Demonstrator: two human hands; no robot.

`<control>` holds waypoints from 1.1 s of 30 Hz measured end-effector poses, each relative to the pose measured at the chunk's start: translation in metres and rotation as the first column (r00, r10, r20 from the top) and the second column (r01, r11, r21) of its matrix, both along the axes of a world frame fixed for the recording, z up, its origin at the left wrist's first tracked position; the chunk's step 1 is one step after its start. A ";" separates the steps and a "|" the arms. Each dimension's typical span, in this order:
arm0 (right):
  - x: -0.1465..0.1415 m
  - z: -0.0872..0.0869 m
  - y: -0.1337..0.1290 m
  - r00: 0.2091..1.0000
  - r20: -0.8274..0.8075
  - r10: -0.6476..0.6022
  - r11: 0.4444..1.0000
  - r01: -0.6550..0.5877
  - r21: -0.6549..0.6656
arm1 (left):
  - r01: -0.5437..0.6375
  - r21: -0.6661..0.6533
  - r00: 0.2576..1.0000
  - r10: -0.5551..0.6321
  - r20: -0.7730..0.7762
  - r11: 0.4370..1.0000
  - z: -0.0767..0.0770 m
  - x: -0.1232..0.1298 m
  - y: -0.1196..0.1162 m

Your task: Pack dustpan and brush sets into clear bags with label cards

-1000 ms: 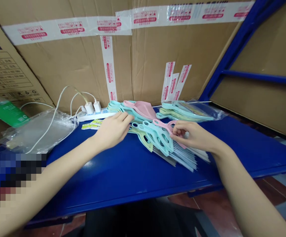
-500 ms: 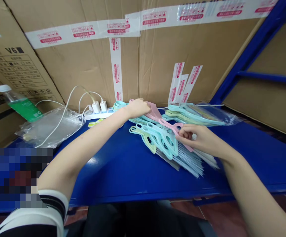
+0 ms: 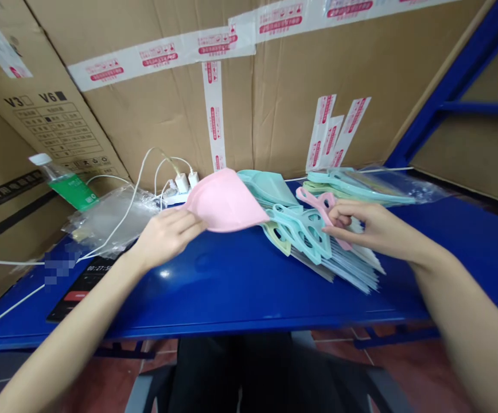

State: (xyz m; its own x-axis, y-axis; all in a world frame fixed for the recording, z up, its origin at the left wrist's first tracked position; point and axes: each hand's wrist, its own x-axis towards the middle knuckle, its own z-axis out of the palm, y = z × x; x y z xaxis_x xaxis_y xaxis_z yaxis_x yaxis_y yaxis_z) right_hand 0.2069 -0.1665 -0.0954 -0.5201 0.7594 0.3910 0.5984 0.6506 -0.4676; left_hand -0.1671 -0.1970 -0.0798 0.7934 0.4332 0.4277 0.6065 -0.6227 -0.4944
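Observation:
My left hand (image 3: pixel 170 236) is closed on the near left part of a pink dustpan (image 3: pixel 227 202), which it holds above the blue table. My right hand (image 3: pixel 361 226) pinches a small pink brush (image 3: pixel 318 201) near the base of its handle; its bristles are partly hidden behind my fingers. Between the hands, several light blue brushes (image 3: pixel 303 229) lie overlapped with a yellow-green brush (image 3: pixel 277 236), their pale bristles toward me and to the right. Behind them rests a stack of light blue dustpans (image 3: pixel 270 186), partly covered by the pink one.
More blue and green handles (image 3: pixel 352 184) lie in clear plastic at the back right. On the left are a green-labelled bottle (image 3: pixel 68 186), clear plastic bags (image 3: pixel 115 215), white cables, chargers (image 3: pixel 182 182) and a phone (image 3: pixel 79 292). Cardboard boxes (image 3: pixel 275 115) stand behind the blue table (image 3: pixel 232 298).
My left hand has drawn the pink dustpan from the stack at the back toward me and to the left. The right hand still holds the pink brush. The view has shifted left.

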 end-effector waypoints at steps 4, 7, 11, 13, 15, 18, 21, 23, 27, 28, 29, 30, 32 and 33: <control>-0.012 0.007 -0.006 0.999 0.021 -0.032 0.996 0.030 0.084 | 0.128 0.024 0.991 -0.127 -0.038 0.992 -0.026 -0.017 -0.027; -0.026 0.014 -0.015 0.999 0.046 -0.022 0.990 0.015 0.143 | 0.139 0.008 0.989 -0.139 -0.050 0.990 -0.037 -0.017 -0.031; -0.053 0.024 -0.025 0.989 0.143 -0.033 0.978 0.003 0.207 | 0.194 -0.038 0.978 -0.196 -0.072 0.980 -0.048 -0.009 -0.032; -0.071 0.026 -0.028 0.982 0.189 0.005 0.974 -0.048 0.222 | 0.204 -0.066 0.975 -0.209 -0.081 0.977 -0.051 -0.007 -0.034; -0.093 0.026 -0.030 0.965 0.252 0.071 0.969 -0.127 0.214 | 0.216 -0.092 0.974 -0.221 -0.051 0.972 -0.052 -0.006 -0.036; -0.129 0.023 -0.032 0.927 0.355 0.119 0.959 -0.200 0.199 | 0.229 -0.105 0.970 -0.219 0.102 0.968 -0.049 -0.010 -0.037; -0.159 0.019 -0.031 0.862 0.496 0.106 0.963 -0.213 0.163 | 0.110 -0.050 0.938 -0.087 0.336 0.993 -0.044 -0.017 -0.037; -0.173 0.016 -0.029 0.820 0.564 0.100 0.970 -0.206 0.128 | -0.032 -0.058 0.881 0.056 0.469 0.998 -0.043 -0.020 -0.035; -0.184 0.008 -0.026 0.783 0.610 0.118 0.984 -0.175 0.035 | -0.159 -0.197 0.776 0.246 0.581 0.967 -0.045 -0.022 -0.028; -0.185 0.006 -0.026 0.788 0.603 0.125 0.983 -0.180 0.032 | -0.167 -0.242 0.765 0.280 0.580 0.956 -0.045 -0.022 -0.027; -0.185 0.004 -0.026 0.793 0.595 0.134 0.981 -0.191 0.033 | -0.175 -0.289 0.761 0.315 0.566 0.941 -0.045 -0.022 -0.026; -0.185 0.001 -0.027 0.794 0.590 0.145 0.979 -0.203 0.033 | -0.185 -0.338 0.764 0.351 0.542 0.923 -0.045 -0.021 -0.026; -0.185 -0.002 -0.030 0.787 0.594 0.164 0.975 -0.220 0.023 | -0.212 -0.438 0.773 0.424 0.472 0.874 -0.045 -0.020 -0.026; -0.186 -0.004 -0.030 0.784 0.597 0.169 0.975 -0.223 0.017 | -0.225 -0.489 0.774 0.459 0.435 0.843 -0.045 -0.020 -0.026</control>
